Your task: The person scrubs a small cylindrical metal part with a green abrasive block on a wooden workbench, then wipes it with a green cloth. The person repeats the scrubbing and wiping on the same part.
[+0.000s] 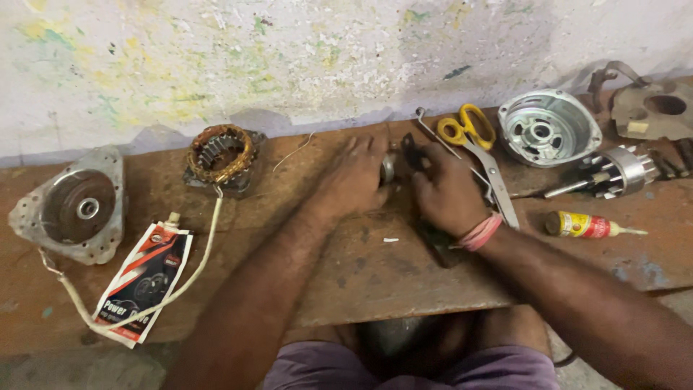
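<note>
Both hands meet at the middle back of a rusty brown work surface (361, 267). My left hand (357, 177) rests palm down, its fingers against a small round metal part (388, 168). My right hand (446, 191), with pink bands on the wrist, closes around a dark flat piece (410, 150) beside that part. What lies under the palms is hidden.
Yellow-handled scissors (473, 133) and a silver round housing (547, 128) lie to the right, with a rotor (613, 173) and a small yellow-red tube (588, 226). At left sit a copper-wound stator (220, 155), a pulley plate (76, 206), a white cord and a printed sachet (144, 278).
</note>
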